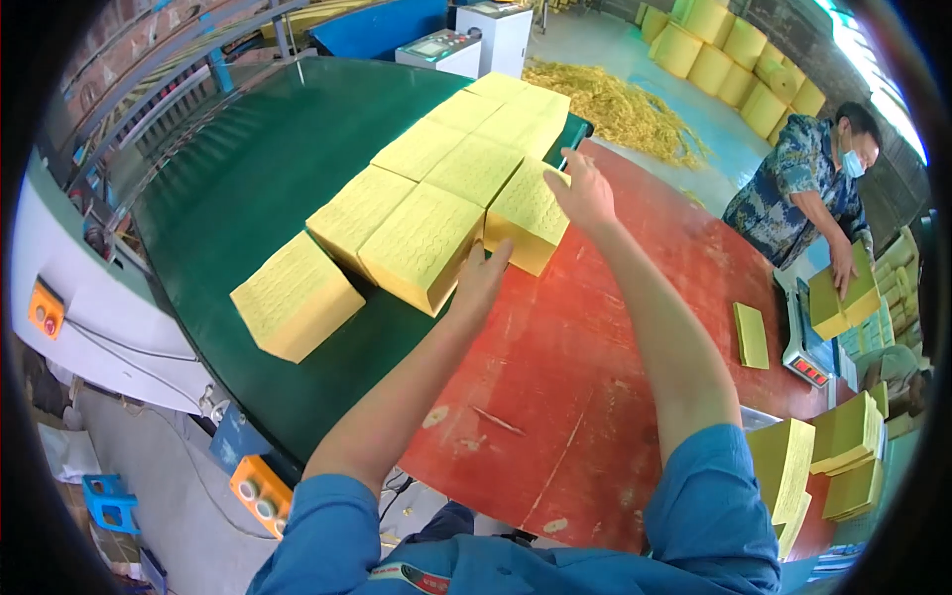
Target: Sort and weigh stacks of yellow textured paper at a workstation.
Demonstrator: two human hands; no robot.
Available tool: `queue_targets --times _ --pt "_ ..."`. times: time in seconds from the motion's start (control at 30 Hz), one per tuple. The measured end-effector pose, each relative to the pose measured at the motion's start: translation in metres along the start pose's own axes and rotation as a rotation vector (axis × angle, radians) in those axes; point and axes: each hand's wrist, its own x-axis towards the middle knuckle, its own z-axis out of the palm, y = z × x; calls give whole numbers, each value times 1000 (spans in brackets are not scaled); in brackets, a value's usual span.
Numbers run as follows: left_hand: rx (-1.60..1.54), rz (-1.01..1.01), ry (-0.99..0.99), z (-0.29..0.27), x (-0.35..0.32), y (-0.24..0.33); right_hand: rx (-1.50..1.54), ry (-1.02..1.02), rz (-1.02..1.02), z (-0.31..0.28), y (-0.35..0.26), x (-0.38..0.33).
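Both arms stretched forward. Left hand [479, 280] flat on near side of yellow paper stack [528, 213], right hand [585, 190] on its far edge; both grips open. Stack straddles green belt [238, 188] and red tabletop [595, 347].

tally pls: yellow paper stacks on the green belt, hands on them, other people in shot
Yellow paper stacks on the green belt, counting the one half over the red table: about 9; the far ones butt together, so the seams are hard to split
Wearer's hands on stacks: 2, left hand and right hand
Other people: 1, co-worker
Total: 12
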Motion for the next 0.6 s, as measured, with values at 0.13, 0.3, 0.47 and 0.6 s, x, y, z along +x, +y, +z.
queue_targets --times 0.13,0.3,0.47,0.6 --pt "-178 -48 30 17 18 2 113 -268 356 33 49 39" --pt "-187 -115 76 22 24 6 696 -531 599 47 87 26" --pt "-213 -184 27 23 21 14 487 -553 608 12 86 -1" --pt "-255 -127 -206 39 0 11 601 -482 617 -26 104 -61"
